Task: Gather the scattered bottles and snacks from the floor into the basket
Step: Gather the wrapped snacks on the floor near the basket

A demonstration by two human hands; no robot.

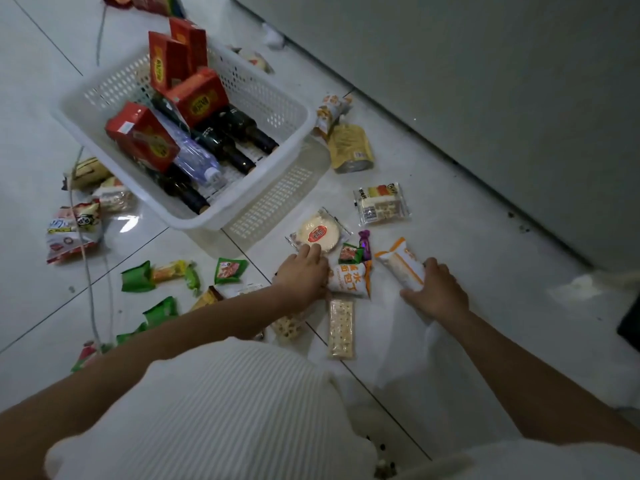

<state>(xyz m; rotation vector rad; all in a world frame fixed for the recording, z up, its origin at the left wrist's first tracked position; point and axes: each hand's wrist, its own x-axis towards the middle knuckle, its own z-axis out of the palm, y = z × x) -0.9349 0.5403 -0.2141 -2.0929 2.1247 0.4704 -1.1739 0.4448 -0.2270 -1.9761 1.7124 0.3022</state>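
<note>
A person crouched over a tiled floor reaches into scattered snacks; the right hand closes around an orange-and-white bread packet; the left hand rests fingers-down on a round cake packet, grip unclear; just beyond, the white basket already holds dark bottles, a clear bottle and red boxes.

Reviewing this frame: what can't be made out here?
- Head view: left hand covers its grip; hold on round cake pack unclear.
- Basket bottom: hidden by red boxes and dark bottles.
- Packets at top edge: cut off.
- Wrapper print: blurred.
</note>
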